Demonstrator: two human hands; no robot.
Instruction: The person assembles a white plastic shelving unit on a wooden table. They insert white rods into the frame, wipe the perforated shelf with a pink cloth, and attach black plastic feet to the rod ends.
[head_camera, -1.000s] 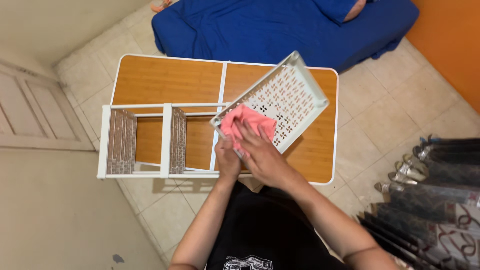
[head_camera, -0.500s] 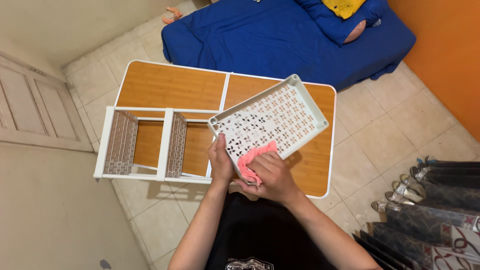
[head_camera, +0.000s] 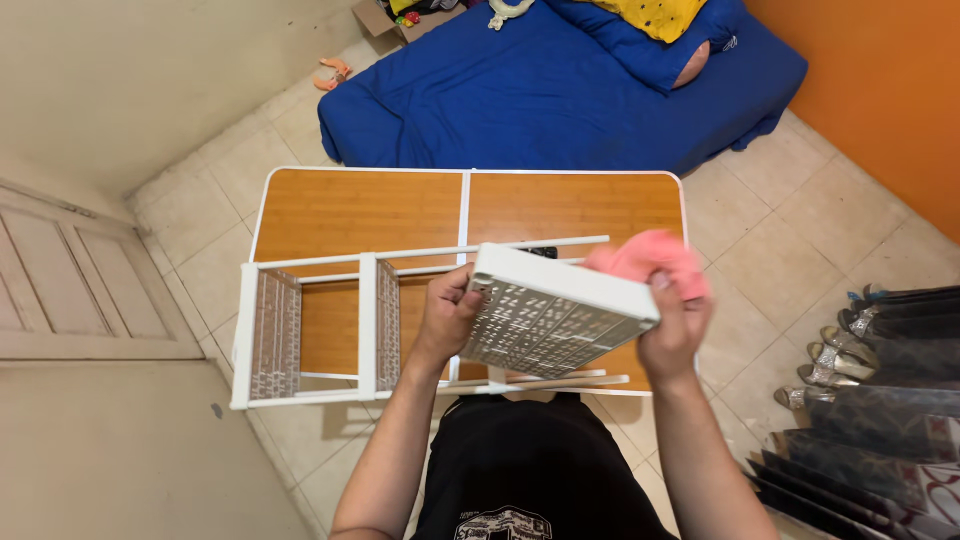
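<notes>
Tipped up since half second ago: white perforated tray (head_camera: 555, 325), formerly flat, now on edge above wooden surface (head_camera: 360, 212). White rack frame (head_camera: 310, 335) lying on surface, left. Left hand (head_camera: 447, 315) clasped on tray's left end. Right hand (head_camera: 675, 325) gripping tray's right corner plus pink cloth (head_camera: 645, 258).

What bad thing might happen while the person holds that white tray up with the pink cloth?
The white tray is tilted in the air, held only at its two ends by the left hand and right hand, so it might slip and hit the white rack or the wooden table. The pink cloth, bunched in the right hand, might weaken that grip.
</notes>
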